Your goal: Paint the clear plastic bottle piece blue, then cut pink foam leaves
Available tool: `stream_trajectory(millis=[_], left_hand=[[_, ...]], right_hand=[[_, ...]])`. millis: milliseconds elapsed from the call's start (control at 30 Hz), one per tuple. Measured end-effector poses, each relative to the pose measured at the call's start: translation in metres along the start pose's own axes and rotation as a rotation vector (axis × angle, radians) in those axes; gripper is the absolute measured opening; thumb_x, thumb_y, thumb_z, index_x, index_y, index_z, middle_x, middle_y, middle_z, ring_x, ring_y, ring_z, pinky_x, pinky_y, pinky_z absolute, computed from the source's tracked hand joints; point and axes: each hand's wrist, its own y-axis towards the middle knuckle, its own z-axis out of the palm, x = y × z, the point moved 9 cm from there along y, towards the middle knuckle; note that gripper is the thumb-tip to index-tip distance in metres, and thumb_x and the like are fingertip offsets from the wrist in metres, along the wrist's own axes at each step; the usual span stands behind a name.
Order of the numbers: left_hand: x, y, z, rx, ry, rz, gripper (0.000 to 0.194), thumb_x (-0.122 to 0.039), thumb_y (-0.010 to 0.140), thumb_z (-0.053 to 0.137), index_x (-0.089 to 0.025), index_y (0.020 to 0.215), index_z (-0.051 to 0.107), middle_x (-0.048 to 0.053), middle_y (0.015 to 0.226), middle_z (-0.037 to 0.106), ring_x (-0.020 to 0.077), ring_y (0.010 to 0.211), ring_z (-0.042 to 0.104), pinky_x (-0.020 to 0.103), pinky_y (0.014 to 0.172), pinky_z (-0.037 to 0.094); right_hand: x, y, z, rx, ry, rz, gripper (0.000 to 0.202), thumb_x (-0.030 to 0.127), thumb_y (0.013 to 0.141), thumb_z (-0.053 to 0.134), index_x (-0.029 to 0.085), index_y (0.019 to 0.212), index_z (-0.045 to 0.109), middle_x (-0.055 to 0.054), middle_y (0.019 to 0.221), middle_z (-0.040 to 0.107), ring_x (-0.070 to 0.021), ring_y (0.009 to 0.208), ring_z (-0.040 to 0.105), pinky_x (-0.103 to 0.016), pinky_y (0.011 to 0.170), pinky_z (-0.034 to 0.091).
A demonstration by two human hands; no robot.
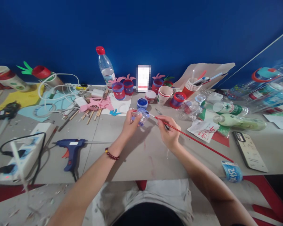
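My left hand [131, 121] is closed on a small clear plastic piece [143, 118] with blue-purple paint round its edges. A long red paintbrush [198, 140] is in my right hand [169, 131], its tip close to the painted edge of the clear piece; contact is too small to tell. Just behind the piece stands an open jar of blue paint [142, 103]. Beside that jar is a pink-white jar [150, 96]. Red and purple painted cups [118, 91] with eyes and paper leaves stand farther back.
A blue glue gun [72, 150] and a power strip [28, 152] lie to the left. Paper cups [165, 95], plastic bottles [231, 108] and a phone [249, 152] are on the right. A red-capped bottle [105, 69] and a lit screen [143, 78] stand by the blue wall.
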Motion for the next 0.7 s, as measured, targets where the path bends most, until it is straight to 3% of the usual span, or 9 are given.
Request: stream_trajectory(millis=[167,267,500,700], left_hand=[[-0.001,0.000,-0.002,-0.037,0.050,0.058,0.063,-0.033,0.053,0.091,-0.024,0.103,0.054,0.001,0.101,0.061,0.0131,0.081,0.060,0.025,0.068,0.046],[0.001,-0.001,-0.001,-0.033,0.034,0.046,0.058,-0.031,0.056,0.090,-0.024,0.099,0.053,-0.001,0.096,0.062,0.0124,0.079,0.061,0.025,0.069,0.047],[0.011,-0.004,0.008,0.052,-0.083,-0.174,0.054,-0.037,0.060,0.087,-0.021,0.097,0.052,0.000,0.082,0.068,0.0150,0.067,0.066,0.028,0.064,0.049],[0.006,-0.006,0.012,0.122,-0.224,-0.203,0.048,-0.042,0.063,0.081,-0.020,0.096,0.053,-0.001,0.079,0.069,0.0155,0.065,0.067,0.028,0.063,0.049]], right_hand=[[-0.002,0.001,0.002,0.017,-0.028,0.020,0.014,0.019,0.093,0.060,0.025,0.099,0.071,-0.003,0.093,0.077,-0.0154,0.076,0.072,-0.029,0.067,0.060],[-0.002,0.002,0.002,0.020,-0.035,0.026,0.014,0.019,0.093,0.060,0.025,0.098,0.071,-0.003,0.092,0.077,-0.0156,0.076,0.071,-0.029,0.066,0.060],[0.002,0.002,0.000,0.012,-0.049,0.006,0.014,0.018,0.092,0.060,0.026,0.097,0.071,-0.002,0.090,0.076,-0.0145,0.070,0.070,-0.029,0.065,0.059],[0.006,0.004,0.000,0.007,-0.056,-0.005,0.014,0.018,0.092,0.059,0.025,0.095,0.070,-0.002,0.088,0.076,-0.0144,0.070,0.070,-0.028,0.063,0.058]])
